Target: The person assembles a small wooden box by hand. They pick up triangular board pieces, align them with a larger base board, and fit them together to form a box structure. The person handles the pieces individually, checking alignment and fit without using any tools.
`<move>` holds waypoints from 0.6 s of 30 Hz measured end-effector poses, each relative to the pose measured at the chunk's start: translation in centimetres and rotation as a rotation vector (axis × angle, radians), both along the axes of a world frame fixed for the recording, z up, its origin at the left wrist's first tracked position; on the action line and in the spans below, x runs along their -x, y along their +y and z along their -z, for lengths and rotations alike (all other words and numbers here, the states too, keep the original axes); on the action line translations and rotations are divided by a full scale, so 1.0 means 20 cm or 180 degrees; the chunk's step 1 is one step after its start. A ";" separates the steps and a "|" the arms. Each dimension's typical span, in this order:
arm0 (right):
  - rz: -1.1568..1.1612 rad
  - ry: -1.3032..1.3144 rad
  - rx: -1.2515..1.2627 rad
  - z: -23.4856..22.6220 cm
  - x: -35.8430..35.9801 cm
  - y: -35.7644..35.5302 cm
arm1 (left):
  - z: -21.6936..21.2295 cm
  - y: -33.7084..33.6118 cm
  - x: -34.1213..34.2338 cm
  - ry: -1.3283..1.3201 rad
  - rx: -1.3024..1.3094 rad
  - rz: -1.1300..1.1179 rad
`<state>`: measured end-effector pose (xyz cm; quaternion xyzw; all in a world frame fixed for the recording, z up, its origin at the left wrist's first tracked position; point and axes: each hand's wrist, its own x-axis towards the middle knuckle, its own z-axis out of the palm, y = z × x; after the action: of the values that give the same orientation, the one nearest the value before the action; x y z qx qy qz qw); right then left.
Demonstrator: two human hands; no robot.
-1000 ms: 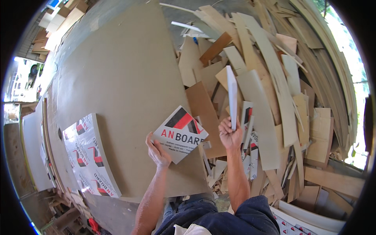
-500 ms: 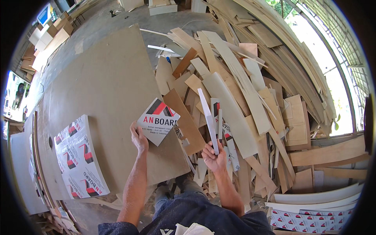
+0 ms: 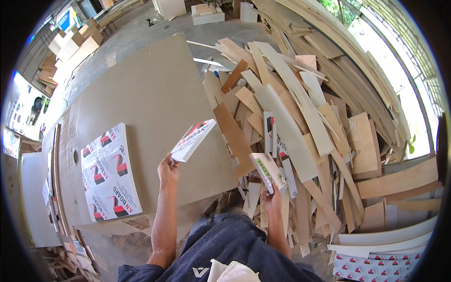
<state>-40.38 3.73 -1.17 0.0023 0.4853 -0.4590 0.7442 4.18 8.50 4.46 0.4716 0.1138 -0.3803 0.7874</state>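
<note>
Over the big bare sheet (image 3: 141, 103), the left hand (image 3: 167, 170) grips a small white offcut with red and black print (image 3: 193, 140), fingers pinched on its lower corner so the piece tilts up and away from the body, its printed face turned partly toward the camera. Beside it, the right hand (image 3: 271, 202) is closed around the lower end of a narrower white strip with green print (image 3: 268, 171), held upright above the heap of scrap boards (image 3: 300, 113), clear of the pile so it does not snag. A printed panel (image 3: 109, 171) lies flat near the sheet's left edge, well apart from both hands.

Against the frame half a second back, the left piece now shows more of its edge, tipped flatter and further out over the sheet, while the right strip has turned to show its green-printed face rather than a thin edge. Both hands sit lower and closer to the body.
</note>
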 end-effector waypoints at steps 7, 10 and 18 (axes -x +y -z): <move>-0.1026 0.3129 0.0891 0.14 0.04 -0.08 | 0.11 0.46 -0.09 -0.1146 -0.0595 -0.0015; -0.1517 0.3244 0.0911 0.14 0.10 -0.23 | 0.10 0.59 -0.02 -0.1300 -0.0972 0.0257; -0.1764 0.2771 0.1046 0.36 -0.08 -0.54 | 0.25 0.70 0.01 -0.1027 -0.1441 0.0458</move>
<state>-38.84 -7.07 -8.32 -0.4326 0.6530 -0.2739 0.5581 4.01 22.43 -0.62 0.6967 0.0353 -0.3202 0.6410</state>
